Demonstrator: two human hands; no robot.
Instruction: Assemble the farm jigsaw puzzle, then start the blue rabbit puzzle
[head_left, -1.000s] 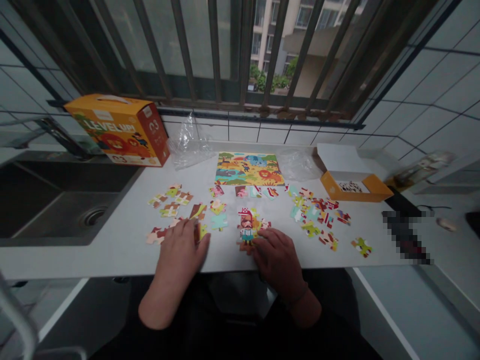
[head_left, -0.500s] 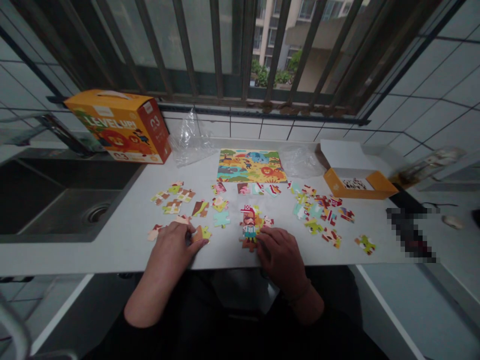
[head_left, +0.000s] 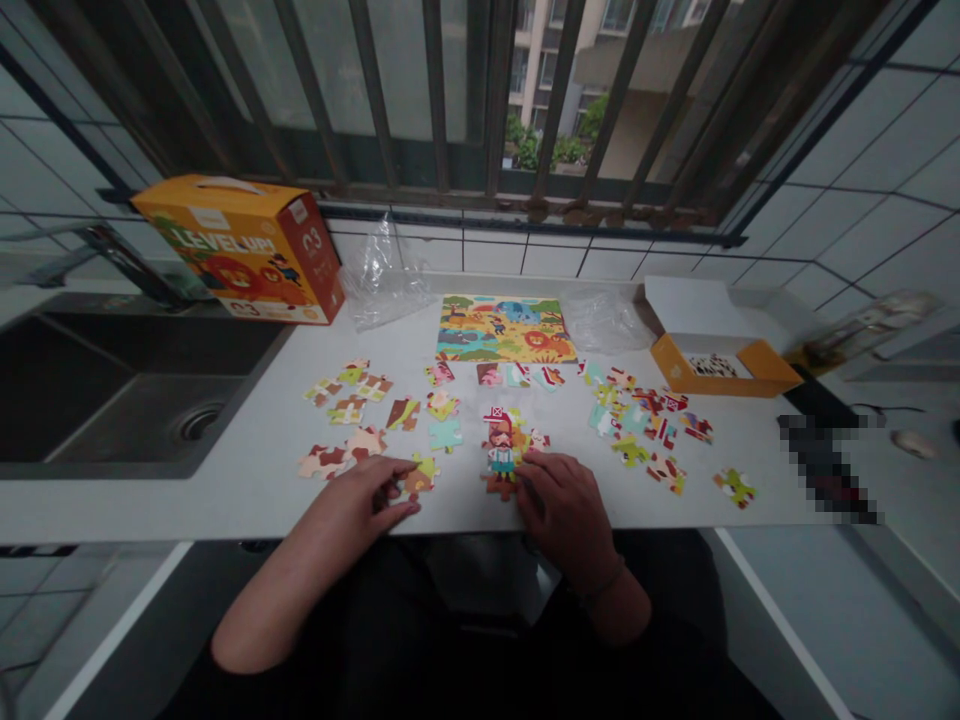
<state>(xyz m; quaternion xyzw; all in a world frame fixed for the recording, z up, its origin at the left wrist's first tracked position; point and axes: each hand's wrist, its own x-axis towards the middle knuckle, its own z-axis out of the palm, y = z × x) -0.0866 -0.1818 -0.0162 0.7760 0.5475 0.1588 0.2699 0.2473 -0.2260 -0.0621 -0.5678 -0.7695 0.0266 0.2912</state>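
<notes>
My left hand [head_left: 367, 500] has thumb and fingers closed on the left side of a green-and-orange puzzle piece [head_left: 421, 475] near the counter's front edge. Joined puzzle pieces showing a farmer in a red cap [head_left: 501, 455] lie right of it. My right hand [head_left: 568, 505] is curled, its fingertips pressed at the lower right edge of the farmer pieces; some fingers are hidden. A pink pig piece [head_left: 538, 440] lies just beyond those fingers. Cow-patterned pieces [head_left: 326, 461] are beyond my left hand, and a light-blue piece [head_left: 445, 432] lies above the held one.
Loose pieces [head_left: 637, 415] are spread on the right, and more [head_left: 351, 390] on the left. Behind them lie a picture sheet [head_left: 506, 330], plastic bags [head_left: 382, 285] and an open orange box [head_left: 724, 372]. A large orange box [head_left: 240, 250] stands by the sink [head_left: 247, 400].
My left hand has moved right from the cow-patterned pieces to the green-and-orange piece, which has shifted slightly right and turned. My right hand has stayed by the farmer pieces.
</notes>
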